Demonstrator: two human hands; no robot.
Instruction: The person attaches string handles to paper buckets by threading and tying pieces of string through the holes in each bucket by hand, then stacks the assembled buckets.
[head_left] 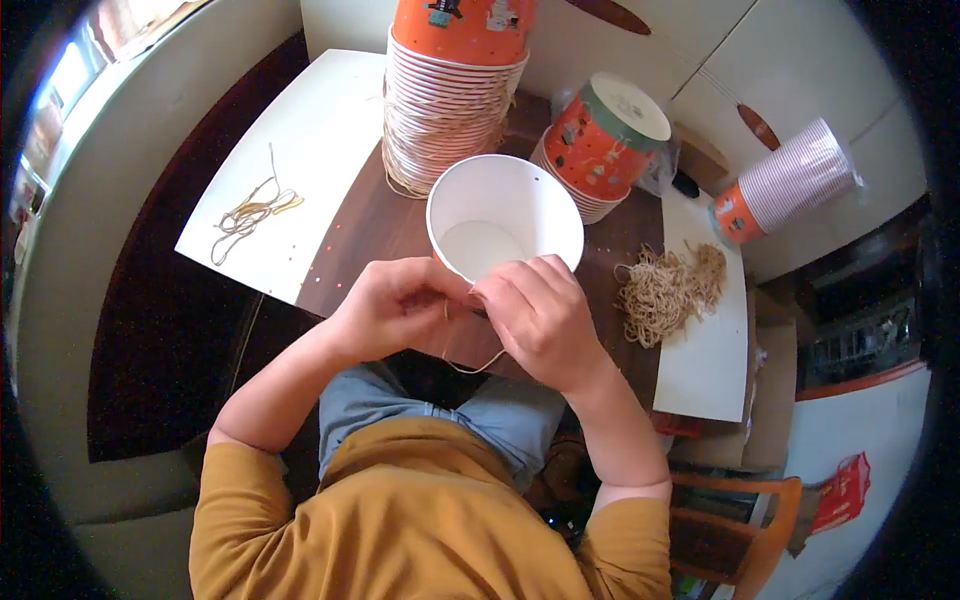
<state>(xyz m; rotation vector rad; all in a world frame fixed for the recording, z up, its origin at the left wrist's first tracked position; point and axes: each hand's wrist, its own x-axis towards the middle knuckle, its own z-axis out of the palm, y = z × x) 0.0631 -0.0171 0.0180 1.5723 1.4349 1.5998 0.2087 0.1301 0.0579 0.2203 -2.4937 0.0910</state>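
Note:
A white-lined paper bucket point(505, 215) stands at the table's near edge with its open mouth up. My left hand point(405, 308) is closed at the near side of its rim, fingertips pinched on a thin cord. Right beside it, my right hand point(537, 318) is closed too, its fingers bent at the rim, apparently on the same cord. A loop of pale cord point(470, 370) hangs below between both hands. The exact grip at the fingertips is partly hidden.
Behind the bucket rises a tall stack of buckets point(445, 110) with cords around it. An upturned orange bucket point(605, 140) tops a shorter stack. A cord pile point(660, 295) lies right, near a wrapped cup stack point(785, 185). Loose cords point(250, 215) lie left.

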